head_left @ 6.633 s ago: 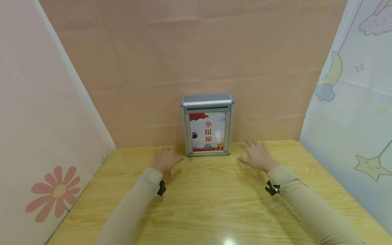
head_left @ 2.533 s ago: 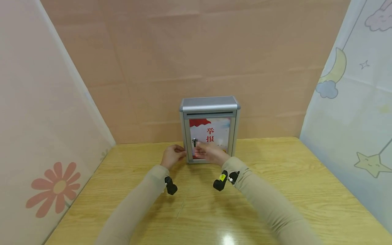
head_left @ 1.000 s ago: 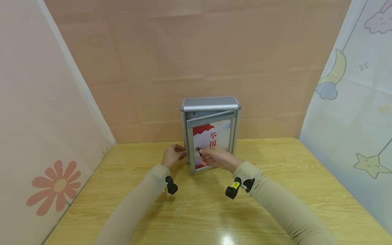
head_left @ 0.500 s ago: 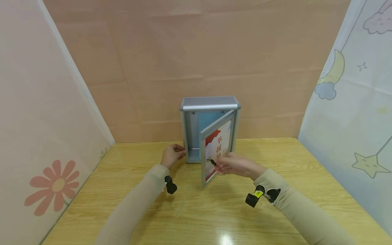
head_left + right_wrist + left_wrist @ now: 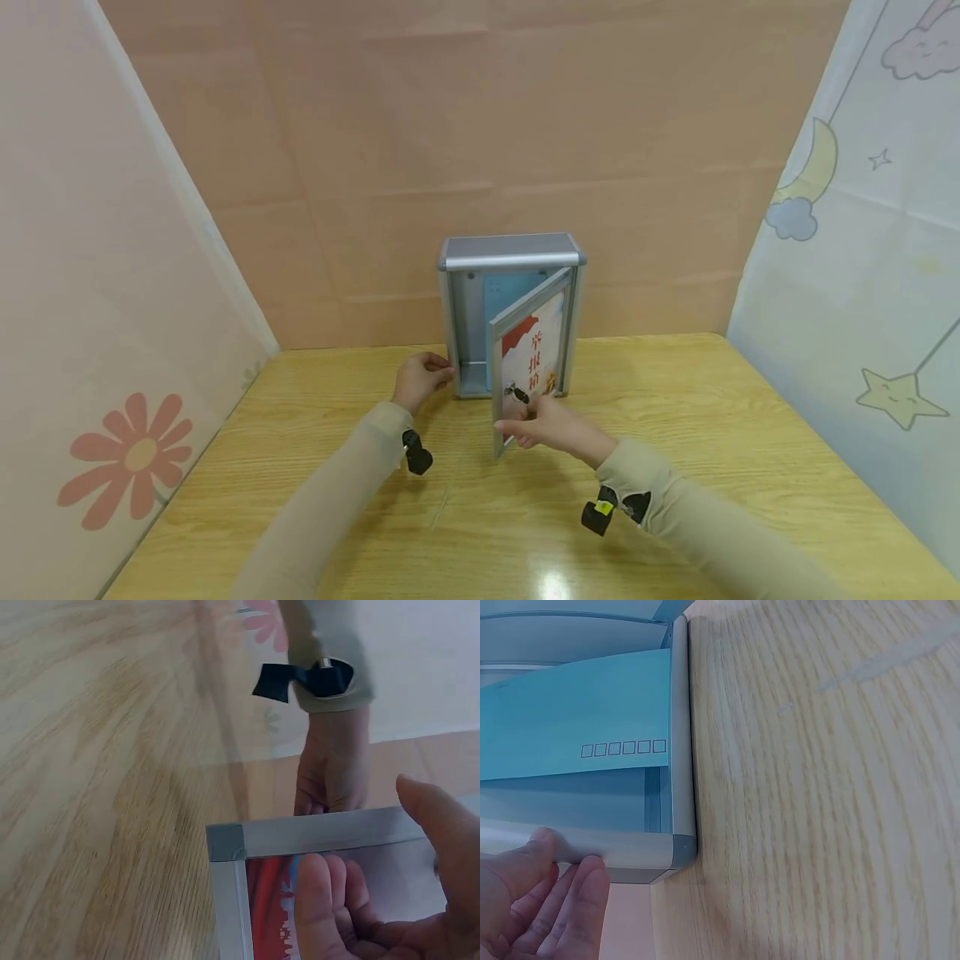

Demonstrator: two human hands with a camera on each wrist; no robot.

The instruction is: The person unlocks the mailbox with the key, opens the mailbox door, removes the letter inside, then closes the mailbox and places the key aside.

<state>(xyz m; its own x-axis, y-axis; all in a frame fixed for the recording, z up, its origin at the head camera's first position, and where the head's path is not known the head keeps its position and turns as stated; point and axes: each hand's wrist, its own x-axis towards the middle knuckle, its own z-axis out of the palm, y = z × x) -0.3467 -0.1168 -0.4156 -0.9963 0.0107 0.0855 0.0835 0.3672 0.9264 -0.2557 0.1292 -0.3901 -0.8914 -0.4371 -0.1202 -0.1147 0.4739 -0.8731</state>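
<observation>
A silver metal letter box [image 5: 510, 247] stands upright against the back wall, its hinged door [image 5: 553, 325] swung partway out to the right. Inside leans a light blue envelope [image 5: 570, 712] with a row of small red squares. My left hand [image 5: 422, 381] pinches the box's left side edge between thumb and fingers. My right hand [image 5: 558, 427] is at the door's lower free corner. In the right wrist view its thumb [image 5: 442, 825] lies across the door frame [image 5: 315, 834], and the bent fingers are before the printed panel. A black-headed key [image 5: 519, 394] sticks out of the lock.
The box stands at the back of a wood-grain table [image 5: 480, 500]. A peach cloth [image 5: 487, 150] hangs behind it. Pale printed panels rise on both sides, one with a red flower [image 5: 140, 454], the other with a star [image 5: 902, 398].
The door, closed at first, has swung outward, showing the envelope. My right hand has let go of the key and moved lower, to the door's edge. The left hand has stayed at the box's side.
</observation>
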